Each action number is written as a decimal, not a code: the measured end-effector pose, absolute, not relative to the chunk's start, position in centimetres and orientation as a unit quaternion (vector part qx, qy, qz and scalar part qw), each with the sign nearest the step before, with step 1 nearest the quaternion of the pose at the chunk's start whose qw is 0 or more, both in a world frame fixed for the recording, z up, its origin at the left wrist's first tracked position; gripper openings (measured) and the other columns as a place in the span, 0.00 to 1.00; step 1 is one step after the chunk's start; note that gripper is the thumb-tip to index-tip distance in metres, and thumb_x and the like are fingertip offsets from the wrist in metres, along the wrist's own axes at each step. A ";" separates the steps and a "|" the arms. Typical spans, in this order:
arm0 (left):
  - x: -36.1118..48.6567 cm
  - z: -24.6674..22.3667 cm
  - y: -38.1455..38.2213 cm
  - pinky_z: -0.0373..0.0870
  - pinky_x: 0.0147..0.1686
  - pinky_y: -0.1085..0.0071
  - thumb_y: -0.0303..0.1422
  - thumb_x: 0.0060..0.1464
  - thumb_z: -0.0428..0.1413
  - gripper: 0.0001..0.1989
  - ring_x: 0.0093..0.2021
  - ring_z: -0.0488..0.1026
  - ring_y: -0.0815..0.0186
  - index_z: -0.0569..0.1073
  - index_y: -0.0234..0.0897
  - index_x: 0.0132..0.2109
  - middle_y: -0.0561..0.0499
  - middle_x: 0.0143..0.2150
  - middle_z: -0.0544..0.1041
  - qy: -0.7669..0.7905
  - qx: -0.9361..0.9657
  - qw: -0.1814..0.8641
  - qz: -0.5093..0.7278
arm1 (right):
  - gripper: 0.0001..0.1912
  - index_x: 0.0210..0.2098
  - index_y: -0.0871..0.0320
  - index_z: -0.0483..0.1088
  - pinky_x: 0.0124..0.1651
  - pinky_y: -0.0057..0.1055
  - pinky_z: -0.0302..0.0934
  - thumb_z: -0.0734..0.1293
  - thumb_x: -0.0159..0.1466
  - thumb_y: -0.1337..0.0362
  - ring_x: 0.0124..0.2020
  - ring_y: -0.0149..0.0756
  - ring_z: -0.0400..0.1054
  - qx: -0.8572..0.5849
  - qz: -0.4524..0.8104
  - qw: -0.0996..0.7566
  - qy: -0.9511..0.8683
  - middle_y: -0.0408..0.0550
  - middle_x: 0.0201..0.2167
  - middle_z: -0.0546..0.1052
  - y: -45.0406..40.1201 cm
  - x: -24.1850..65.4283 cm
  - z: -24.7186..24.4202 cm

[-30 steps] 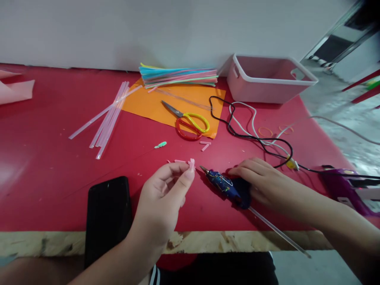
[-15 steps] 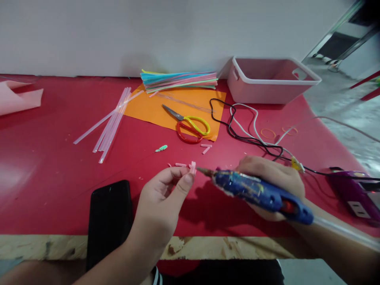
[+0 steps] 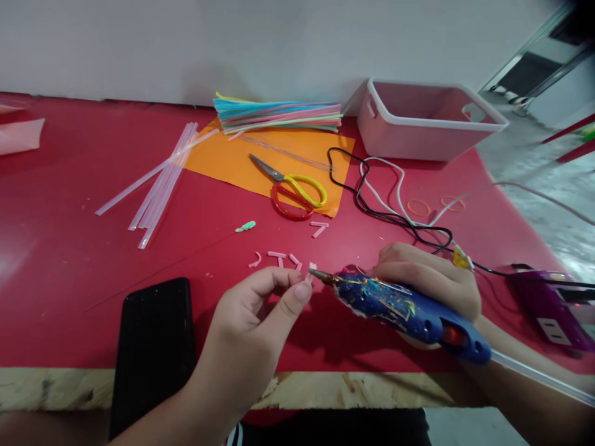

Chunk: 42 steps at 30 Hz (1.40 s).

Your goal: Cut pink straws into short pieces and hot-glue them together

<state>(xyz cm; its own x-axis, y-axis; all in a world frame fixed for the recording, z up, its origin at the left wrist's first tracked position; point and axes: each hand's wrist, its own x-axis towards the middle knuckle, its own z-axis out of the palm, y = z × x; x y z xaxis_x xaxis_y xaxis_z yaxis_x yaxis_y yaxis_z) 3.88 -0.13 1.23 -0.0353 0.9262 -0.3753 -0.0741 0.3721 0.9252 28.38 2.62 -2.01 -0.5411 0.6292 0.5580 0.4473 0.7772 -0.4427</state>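
My left hand point(image 3: 260, 322) is closed, pinching a small pink piece of pipe cleaner point(image 3: 311, 271) between thumb and forefinger. Wrapped round a blue glue gun point(image 3: 395, 310), my right hand point(image 3: 432, 285) keeps its nozzle pointing left, at or touching the pink piece. A clear glue stick point(image 3: 539, 375) sticks out of the gun's back end. Several short pink pipe cleaner bits point(image 3: 276, 254) lie just beyond my left fingertips. Farther up, a green twisted piece point(image 3: 245, 227) on a thin stem rests on the red table.
Scissors point(image 3: 292, 192) lie on orange paper point(image 3: 223, 164), beside a bundle of pipe cleaners point(image 3: 279, 116). Glue sticks point(image 3: 162, 186) are at left, a black phone point(image 3: 155, 347) near the front edge. Cords point(image 3: 385, 214) run to a purple power strip point(image 3: 553, 306). A pink basket point(image 3: 423, 136) stands behind.
The glue gun's nozzle has come up to the pink piece in my left hand; a small gap showed before. The view has shifted slightly, uncovering more pink bits.
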 end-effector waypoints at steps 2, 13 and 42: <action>3.9 1.2 -0.2 0.71 0.35 0.75 0.34 0.56 0.65 0.05 0.26 0.67 0.72 0.82 0.41 0.31 0.56 0.25 0.74 0.588 0.352 0.595 0.420 | 0.15 0.47 0.57 0.73 0.36 0.37 0.68 0.60 0.74 0.55 0.31 0.40 0.72 -0.310 0.127 0.357 -0.872 0.51 0.31 0.74 2.7 28.4 -2.0; 3.9 1.6 -0.3 0.69 0.30 0.76 0.34 0.55 0.65 0.05 0.26 0.69 0.71 0.81 0.40 0.31 0.54 0.26 0.77 0.610 0.357 0.577 0.409 | 0.09 0.46 0.55 0.74 0.36 0.38 0.69 0.63 0.71 0.65 0.31 0.41 0.73 -0.315 0.117 0.354 -0.873 0.50 0.30 0.75 2.5 28.3 -1.9; 3.8 2.2 -0.4 0.69 0.30 0.76 0.34 0.53 0.65 0.05 0.29 0.71 0.70 0.80 0.40 0.31 0.54 0.30 0.78 0.616 0.387 0.551 0.409 | 0.08 0.47 0.55 0.73 0.36 0.39 0.67 0.62 0.73 0.63 0.31 0.40 0.71 -0.317 0.106 0.344 -0.878 0.50 0.31 0.74 2.3 28.2 -1.6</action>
